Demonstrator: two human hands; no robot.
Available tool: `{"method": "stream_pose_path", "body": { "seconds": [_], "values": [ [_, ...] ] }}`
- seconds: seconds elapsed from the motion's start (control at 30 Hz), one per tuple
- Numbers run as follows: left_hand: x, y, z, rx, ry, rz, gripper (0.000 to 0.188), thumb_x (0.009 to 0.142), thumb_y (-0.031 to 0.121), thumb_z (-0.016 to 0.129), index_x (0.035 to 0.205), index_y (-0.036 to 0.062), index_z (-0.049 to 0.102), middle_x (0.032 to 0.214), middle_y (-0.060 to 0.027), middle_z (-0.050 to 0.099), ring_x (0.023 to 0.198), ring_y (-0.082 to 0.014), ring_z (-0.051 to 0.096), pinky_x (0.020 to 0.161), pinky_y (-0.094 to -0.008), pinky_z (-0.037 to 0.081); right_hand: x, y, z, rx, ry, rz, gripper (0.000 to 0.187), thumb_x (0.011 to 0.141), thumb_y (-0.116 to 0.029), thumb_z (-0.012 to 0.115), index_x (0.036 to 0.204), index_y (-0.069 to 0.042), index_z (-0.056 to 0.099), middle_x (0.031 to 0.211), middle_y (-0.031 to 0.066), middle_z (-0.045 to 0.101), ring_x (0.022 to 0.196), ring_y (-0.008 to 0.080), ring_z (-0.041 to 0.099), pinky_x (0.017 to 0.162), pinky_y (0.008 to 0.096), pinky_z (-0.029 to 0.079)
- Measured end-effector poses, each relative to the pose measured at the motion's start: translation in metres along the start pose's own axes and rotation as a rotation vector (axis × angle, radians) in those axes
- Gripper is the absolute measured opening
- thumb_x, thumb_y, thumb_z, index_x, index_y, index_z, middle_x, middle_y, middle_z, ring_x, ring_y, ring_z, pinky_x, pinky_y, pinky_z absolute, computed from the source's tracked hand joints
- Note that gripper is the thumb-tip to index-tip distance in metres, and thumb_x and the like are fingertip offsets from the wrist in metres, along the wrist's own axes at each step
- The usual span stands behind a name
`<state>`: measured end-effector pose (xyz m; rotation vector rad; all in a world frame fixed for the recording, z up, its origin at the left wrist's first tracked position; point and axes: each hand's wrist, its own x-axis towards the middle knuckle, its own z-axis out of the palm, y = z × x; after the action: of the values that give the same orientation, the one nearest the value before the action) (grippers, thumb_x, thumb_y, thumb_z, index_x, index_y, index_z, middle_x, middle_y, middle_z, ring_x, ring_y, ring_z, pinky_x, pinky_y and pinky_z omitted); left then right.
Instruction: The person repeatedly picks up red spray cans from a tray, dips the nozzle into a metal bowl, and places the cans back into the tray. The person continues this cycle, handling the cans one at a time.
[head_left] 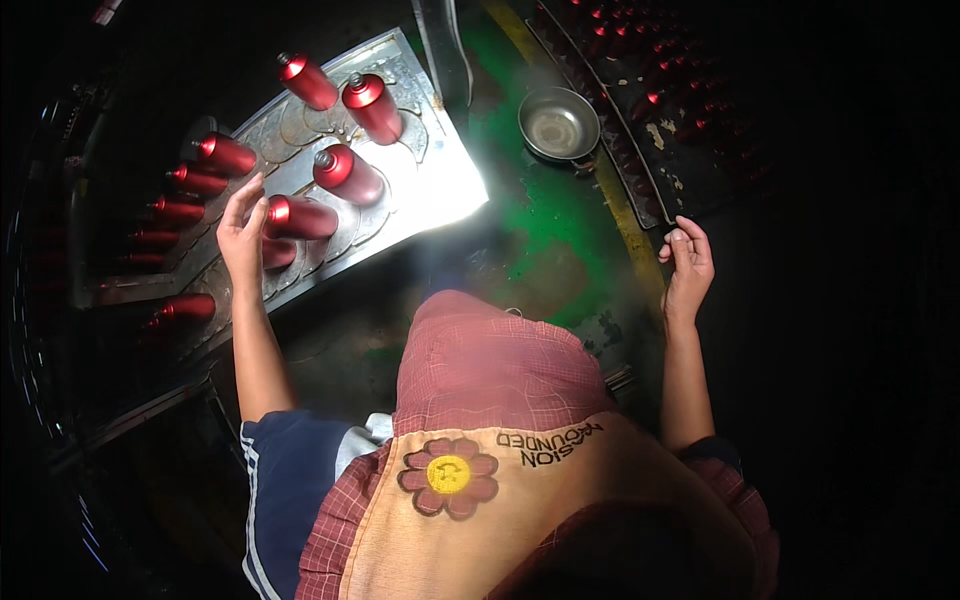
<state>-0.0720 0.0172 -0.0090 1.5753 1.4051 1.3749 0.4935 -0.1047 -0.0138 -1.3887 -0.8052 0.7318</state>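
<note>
My left hand (243,225) is raised over the metal conveyor (437,190) on the left, its fingers stretched out and slightly apart. Just right of its thumb stands a red metal bottle (303,217) with a narrow neck; whether they touch I cannot tell. Beyond it are another red bottle (347,175) and two more at the far end, one of them a shiny bottle (373,108). On the right, my right hand (688,268) hovers beside the near end of a dark tray (655,200). Its fingers are loosely bent and apart, with nothing visible in them.
Several more red bottles (226,154) line the conveyor's left side. A round metal pan (558,124) rests between the conveyor and the tray, over a green-stained floor (590,235). Many small red-topped items (655,98) fill the dark area at far right. A grey metal post (445,50) rises beside the conveyor.
</note>
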Motion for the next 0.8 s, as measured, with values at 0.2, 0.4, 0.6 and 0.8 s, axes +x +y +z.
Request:
{"method": "stream_pose_path", "body": {
  "seconds": [0.2, 0.4, 0.6, 0.8],
  "values": [
    [-0.034, 0.029, 0.144, -0.245, -0.353, -0.516, 0.015, 0.096, 0.012, 0.062, 0.104, 0.0017, 0.069, 0.093, -0.0052, 0.07, 0.077, -0.0086, 0.063, 0.064, -0.0188, 0.047, 0.005, 0.015, -0.029, -0.011, 0.19, -0.121, 0.035, 0.079, 0.014, 0.056, 0.108, -0.003, 0.064, 0.079, -0.0063, 0.04, 0.069, 0.0023, 0.036, 0.063, 0.0161, 0.032],
    [-0.009, 0.012, 0.392, -0.122, -0.791, -0.685, 0.023, 0.095, 0.028, 0.065, 0.097, 0.0055, 0.072, 0.089, -0.0015, 0.072, 0.075, -0.008, 0.063, 0.067, -0.023, 0.047, 0.13, 0.056, -0.147, -0.085, 0.296, 0.001, 0.04, 0.078, 0.015, 0.053, 0.109, -0.007, 0.067, 0.092, -0.0021, 0.049, 0.066, 0.004, 0.041, 0.061, 0.0173, 0.035],
    [0.107, 0.002, 0.664, -0.131, -1.101, -0.524, 0.026, 0.098, 0.026, 0.06, 0.107, 0.0037, 0.071, 0.093, -0.0015, 0.072, 0.078, -0.0091, 0.064, 0.07, -0.0235, 0.049, 0.248, 0.152, -0.272, -0.108, 0.373, 0.356, 0.026, 0.094, -0.011, 0.061, 0.12, -0.009, 0.064, 0.101, -0.0003, 0.062, 0.076, 0.0063, 0.055, 0.064, 0.0221, 0.044],
    [0.196, -0.029, 0.961, -0.028, -1.02, -0.255, 0.045, 0.084, 0.02, 0.077, 0.125, 0.0064, 0.063, 0.112, -0.0082, 0.068, 0.104, -0.0152, 0.063, 0.092, -0.0297, 0.048, 0.363, 0.237, -0.342, -0.324, 0.312, 0.498, 0.045, 0.092, -0.022, 0.067, 0.135, -0.013, 0.056, 0.128, 0.0097, 0.061, 0.115, 0.0233, 0.059, 0.097, 0.0371, 0.048]
  ]
}}
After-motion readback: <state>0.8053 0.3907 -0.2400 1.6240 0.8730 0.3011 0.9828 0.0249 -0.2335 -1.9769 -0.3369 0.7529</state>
